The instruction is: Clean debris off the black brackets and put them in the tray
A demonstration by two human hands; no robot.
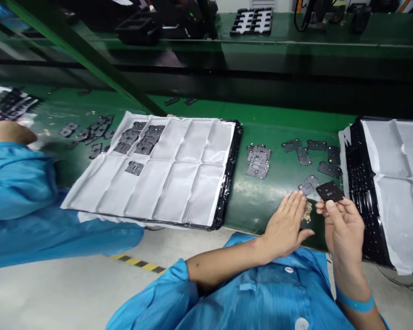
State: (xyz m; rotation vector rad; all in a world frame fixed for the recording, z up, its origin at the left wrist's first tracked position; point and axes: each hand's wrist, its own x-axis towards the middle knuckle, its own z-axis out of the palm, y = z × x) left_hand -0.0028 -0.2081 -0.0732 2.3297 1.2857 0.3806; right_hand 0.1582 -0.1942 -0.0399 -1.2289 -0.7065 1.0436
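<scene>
My right hand (344, 224) pinches a thin dark rectangular plate (329, 190) with small cutouts, held just above the bench. My left hand (285, 224) lies flat on the green bench with its fingers stretched out. Beside its fingertips is a small heap of tiny brass-coloured pieces (307, 212). Just beyond the heap lies a grey plate (309, 184) of similar shape. Several more plates (303, 156) are scattered farther back, and an overlapping group of plates (258, 161) lies to their left.
A black tray stack lined with white sheet (199, 192) stands left, with several plates in its compartments. Another lined tray stack (399, 201) stands right. A co-worker's blue sleeve (17, 183) is at far left, near loose plates (94, 130). A green post (89, 59) slants across the back.
</scene>
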